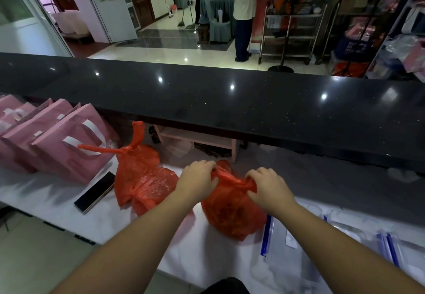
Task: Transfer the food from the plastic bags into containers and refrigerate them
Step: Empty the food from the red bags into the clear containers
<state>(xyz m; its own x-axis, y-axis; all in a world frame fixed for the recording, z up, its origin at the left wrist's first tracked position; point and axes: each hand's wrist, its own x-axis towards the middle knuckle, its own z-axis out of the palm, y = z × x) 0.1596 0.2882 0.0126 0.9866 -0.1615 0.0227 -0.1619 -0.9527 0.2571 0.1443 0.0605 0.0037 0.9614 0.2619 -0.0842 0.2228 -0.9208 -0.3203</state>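
A full red plastic bag (232, 213) sits on the white counter (200, 243) right in front of me. My left hand (197, 178) grips the left side of its bunched top. My right hand (266, 185) pinches the right side of that top. What the bag holds is hidden by the plastic. A second red bag (140, 178), knotted with its handles sticking up, lies just left of it. Clear zip bags with blue seals (276, 245) lie flat on the counter to the right.
Pink paper gift bags (66, 146) stand in a row at the left, with a black phone (95, 192) beside them. A raised black stone ledge (230, 100) runs across behind the counter. Beyond it a person (243, 13) stands by a steel trolley (292, 29).
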